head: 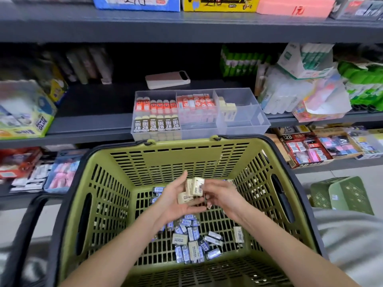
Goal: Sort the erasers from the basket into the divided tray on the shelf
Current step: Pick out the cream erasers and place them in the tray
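Bare hands (176, 200), bare forearms (269, 235), grey clothing (350, 237)

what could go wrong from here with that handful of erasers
1. The cream erasers sit loosely stacked between the left hand and the right hand; one could slip back into the basket.
2. Blue-wrapped erasers lie mixed with cream ones below, so a wrong one might get grabbed.
3. In the divided tray, the cream section adjoins the red-wrapped one, so misplacing seems possible.
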### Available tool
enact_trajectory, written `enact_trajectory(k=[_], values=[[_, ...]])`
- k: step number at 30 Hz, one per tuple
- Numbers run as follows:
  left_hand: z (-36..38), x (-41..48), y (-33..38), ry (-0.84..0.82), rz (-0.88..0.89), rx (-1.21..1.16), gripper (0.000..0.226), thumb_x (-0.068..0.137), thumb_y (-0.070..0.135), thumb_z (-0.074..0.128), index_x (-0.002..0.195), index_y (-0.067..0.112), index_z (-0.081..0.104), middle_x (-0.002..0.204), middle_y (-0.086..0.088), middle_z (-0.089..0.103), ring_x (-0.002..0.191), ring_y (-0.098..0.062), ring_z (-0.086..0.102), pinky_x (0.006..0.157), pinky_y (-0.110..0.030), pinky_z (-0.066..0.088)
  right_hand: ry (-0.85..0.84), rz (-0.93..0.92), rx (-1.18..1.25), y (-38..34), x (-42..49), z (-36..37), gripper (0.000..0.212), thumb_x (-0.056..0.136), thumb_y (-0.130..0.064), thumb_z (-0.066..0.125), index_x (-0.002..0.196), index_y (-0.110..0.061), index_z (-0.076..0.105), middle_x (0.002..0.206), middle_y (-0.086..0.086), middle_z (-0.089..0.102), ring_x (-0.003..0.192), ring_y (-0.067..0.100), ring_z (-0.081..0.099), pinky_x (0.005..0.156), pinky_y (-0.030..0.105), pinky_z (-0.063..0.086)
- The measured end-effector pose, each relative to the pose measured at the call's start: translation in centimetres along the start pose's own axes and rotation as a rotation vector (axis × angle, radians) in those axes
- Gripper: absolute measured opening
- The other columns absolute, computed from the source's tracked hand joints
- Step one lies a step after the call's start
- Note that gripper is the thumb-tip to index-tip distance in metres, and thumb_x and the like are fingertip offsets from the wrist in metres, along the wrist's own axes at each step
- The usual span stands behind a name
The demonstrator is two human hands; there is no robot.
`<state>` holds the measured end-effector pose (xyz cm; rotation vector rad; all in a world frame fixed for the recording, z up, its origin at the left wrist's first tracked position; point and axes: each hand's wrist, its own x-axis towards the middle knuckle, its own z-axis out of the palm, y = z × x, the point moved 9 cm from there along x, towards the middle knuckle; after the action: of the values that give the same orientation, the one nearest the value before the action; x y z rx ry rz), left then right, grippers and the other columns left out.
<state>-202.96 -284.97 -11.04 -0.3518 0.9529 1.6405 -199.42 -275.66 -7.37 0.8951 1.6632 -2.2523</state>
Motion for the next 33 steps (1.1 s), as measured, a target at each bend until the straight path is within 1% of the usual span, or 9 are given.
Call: enact_trajectory(k=[7, 11, 13, 16, 19, 23, 27, 30, 33], values=[[-3.3, -1.5, 2.0, 0.032, 0.091, 0.255, 0.047, 0.073, 0.028, 0.072, 0.113, 0.005, 0.062, 0.094, -0.014, 0.069, 0.078, -0.024, 0.071, 0.059, -0.025, 0.055, 0.171, -0.079, -0.143, 1.7, 1.3, -1.9, 0.035, 0.085, -0.02, 0.067, 0.119, -0.013, 0.061, 0.082, -0.002, 0.06, 0.063, 0.009, 0.057, 0.055, 0.026, 0.048], [-5.4, -1.5, 2.7, 0.121, 0.137, 0.174, 0.046, 0.069, 0.027, 0.074, 0.109, 0.005, 0.065, 0.105, -0.021, 0.064, 0.076, -0.026, 0.072, 0.059, -0.026, 0.056, 0.617, -0.04, -0.743, 2.1, 2.2, -9.4, 0.033, 0.091, -0.024, 0.06, 0.118, -0.006, 0.056, 0.09, 0.007, 0.066, 0.067, 0.019, 0.06, 0.065, 0.035, 0.056], [-5.6, -1.4, 3.2, 0.12, 0.162, 0.143, 0.045, 0.07, 0.027, 0.074, 0.108, 0.004, 0.064, 0.094, -0.019, 0.068, 0.074, -0.025, 0.072, 0.059, -0.026, 0.056, 0.623, -0.047, -0.929, 2.5, 2.9, -10.0, 0.026, 0.09, -0.024, 0.06, 0.111, -0.008, 0.059, 0.084, 0.002, 0.064, 0.061, 0.011, 0.058, 0.05, 0.022, 0.047], [-5.5, -1.3, 3.6, 0.113, 0.162, 0.116, 0.046, 0.072, 0.027, 0.073, 0.109, 0.002, 0.061, 0.088, -0.017, 0.069, 0.075, -0.026, 0.071, 0.059, -0.027, 0.056, 0.619, -0.022, -1.116, 3.1, 4.3, -9.6, 0.025, 0.09, -0.024, 0.06, 0.107, -0.006, 0.058, 0.092, 0.005, 0.065, 0.075, 0.015, 0.064, 0.058, 0.024, 0.052], [-5.6, -1.2, 2.6, 0.109, 0.102, 0.131, 0.047, 0.074, 0.027, 0.072, 0.11, 0.0, 0.06, 0.087, -0.018, 0.069, 0.071, -0.025, 0.07, 0.057, -0.029, 0.057, 0.656, -0.002, -1.173, 3.2, 4.7, -9.7, 0.021, 0.093, -0.018, 0.056, 0.108, -0.004, 0.057, 0.098, 0.01, 0.065, 0.084, 0.021, 0.066, 0.07, 0.034, 0.056], [-5.6, -1.1, 2.2, 0.121, 0.078, 0.14, 0.06, 0.061, 0.028, 0.078, 0.115, 0.006, 0.063, 0.092, -0.021, 0.064, 0.064, -0.025, 0.067, 0.05, -0.029, 0.054, 0.72, -0.038, -1.001, 1.5, 3.9, -9.2, 0.018, 0.09, -0.012, 0.057, 0.105, -0.005, 0.064, 0.09, 0.009, 0.069, 0.072, 0.02, 0.063, 0.054, 0.025, 0.048], [-6.1, -0.9, 1.4, 0.131, 0.041, 0.07, 0.042, 0.069, 0.022, 0.073, 0.108, 0.008, 0.069, 0.098, -0.024, 0.068, 0.079, -0.033, 0.07, 0.055, -0.032, 0.057, 0.174, 0.059, -0.208, 1.6, 2.9, -3.0, 0.018, 0.083, -0.004, 0.064, 0.101, -0.006, 0.066, 0.088, 0.005, 0.069, 0.06, 0.01, 0.057, 0.053, 0.023, 0.045], [-5.9, -0.9, 0.7, 0.068, 0.008, -0.01, 0.032, 0.076, 0.028, 0.068, 0.101, 0.008, 0.074, 0.088, -0.021, 0.072, 0.082, -0.034, 0.07, 0.061, -0.035, 0.058, -0.205, 0.064, -0.312, 1.1, 0.8, 1.9, 0.018, 0.083, -0.008, 0.065, 0.1, -0.013, 0.07, 0.086, 0.0, 0.071, 0.062, 0.004, 0.058, 0.056, 0.019, 0.044], [-5.6, -1.1, 0.5, 0.027, -0.019, 0.012, 0.031, 0.079, 0.029, 0.066, 0.101, 0.01, 0.075, 0.102, -0.02, 0.067, 0.086, -0.033, 0.07, 0.065, -0.038, 0.059, -0.215, -0.023, -0.509, 0.7, 0.7, 3.0, 0.015, 0.08, -0.009, 0.07, 0.095, -0.012, 0.071, 0.09, 0.008, 0.071, 0.059, 0.006, 0.053, 0.051, 0.019, 0.041]])
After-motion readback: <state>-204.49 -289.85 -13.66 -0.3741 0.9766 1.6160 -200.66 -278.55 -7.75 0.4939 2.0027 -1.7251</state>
